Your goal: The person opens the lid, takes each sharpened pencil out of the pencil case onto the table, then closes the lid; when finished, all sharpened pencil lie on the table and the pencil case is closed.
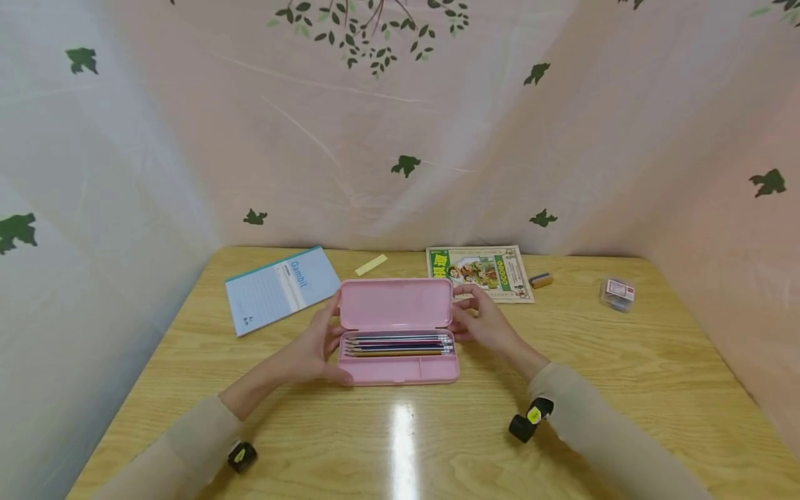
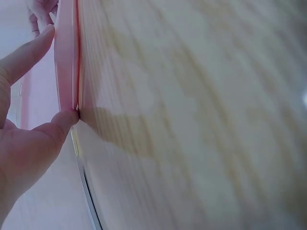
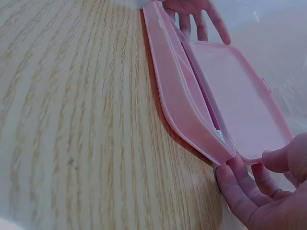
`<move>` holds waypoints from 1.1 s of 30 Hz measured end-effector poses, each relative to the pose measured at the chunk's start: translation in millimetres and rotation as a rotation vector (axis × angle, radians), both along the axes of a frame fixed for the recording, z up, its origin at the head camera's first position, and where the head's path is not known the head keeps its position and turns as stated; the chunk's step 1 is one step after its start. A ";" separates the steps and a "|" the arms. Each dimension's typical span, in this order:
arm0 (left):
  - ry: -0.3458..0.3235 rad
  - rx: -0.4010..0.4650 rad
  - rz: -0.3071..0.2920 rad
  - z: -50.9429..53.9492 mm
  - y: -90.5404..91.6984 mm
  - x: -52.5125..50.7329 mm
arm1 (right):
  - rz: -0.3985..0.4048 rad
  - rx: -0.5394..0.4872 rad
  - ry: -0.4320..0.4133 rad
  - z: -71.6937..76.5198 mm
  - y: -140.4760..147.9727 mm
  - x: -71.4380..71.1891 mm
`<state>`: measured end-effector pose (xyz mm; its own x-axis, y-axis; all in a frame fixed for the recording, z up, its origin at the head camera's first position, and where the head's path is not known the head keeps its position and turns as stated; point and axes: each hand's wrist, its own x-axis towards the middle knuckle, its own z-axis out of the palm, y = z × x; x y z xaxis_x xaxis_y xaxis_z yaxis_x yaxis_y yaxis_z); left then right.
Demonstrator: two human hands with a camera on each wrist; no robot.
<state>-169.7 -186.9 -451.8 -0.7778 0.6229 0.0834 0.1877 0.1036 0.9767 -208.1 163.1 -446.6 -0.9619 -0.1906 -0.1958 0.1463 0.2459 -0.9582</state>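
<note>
A pink pencil case (image 1: 396, 303) lies on the table with its lid raised. Inside its base, several pencils (image 1: 400, 345) lie side by side in the back compartment; the front compartments look bare. My left hand (image 1: 314, 349) holds the case's left end, thumb at the front corner and fingers by the lid and side. At the other end, my right hand (image 1: 489, 323) grips the lid's right edge. In the right wrist view, the right thumb (image 3: 278, 159) lies against the lid's edge, while other fingers touch the base's corner.
Left of the case lies a blue notebook (image 1: 284, 290). Behind it are a yellow strip (image 1: 371, 264) and an illustrated booklet (image 1: 500, 274). Farther right sit a small brown-and-blue object (image 1: 540, 280) and a small clear box (image 1: 618, 294). A fabric curtain (image 1: 387, 125) borders the wooden table (image 1: 325, 437).
</note>
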 end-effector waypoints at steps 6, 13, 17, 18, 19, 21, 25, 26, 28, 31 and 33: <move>0.006 -0.048 0.013 -0.3 -1.6 -0.3 | -0.002 0.007 0.018 -2.4 -1.3 -0.6; -0.006 -0.089 0.028 2.3 -1.6 0.4 | 0.004 0.020 0.020 -5.2 1.5 -0.1; -0.003 -0.125 0.041 2.6 -2.0 -0.1 | 0.011 0.011 0.010 -3.8 3.1 1.2; 0.000 -0.130 0.041 2.4 -2.1 -0.2 | 0.010 0.033 0.021 -2.6 3.9 1.8; 0.001 -0.131 0.039 2.2 -2.2 -0.4 | 0.015 0.057 0.044 -1.0 5.1 2.6; 0.003 -0.136 0.040 1.7 -2.4 -0.4 | 0.024 0.120 0.107 3.1 6.9 4.6; -0.003 -0.126 0.036 0.9 -3.0 -1.0 | 0.059 0.209 0.288 12.5 9.3 8.6; -0.003 -0.124 0.034 0.8 -3.1 -1.2 | 0.072 0.212 0.327 14.7 8.8 9.8; -0.008 -0.122 0.029 1.4 -3.1 -1.5 | 0.114 0.202 0.399 18.0 7.0 12.5; -0.009 -0.136 0.029 2.8 -2.6 -1.8 | 0.200 0.207 0.468 20.5 1.6 17.3; -0.010 -0.151 0.031 4.3 -2.1 -1.4 | 0.269 0.227 0.493 20.5 -2.9 20.1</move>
<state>-171.2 -189.0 -447.5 -0.7971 0.6036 -0.0169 0.1726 0.2546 0.9515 -187.9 160.2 -426.1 -0.8734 -0.4456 0.1964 -0.3972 0.4187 -0.8166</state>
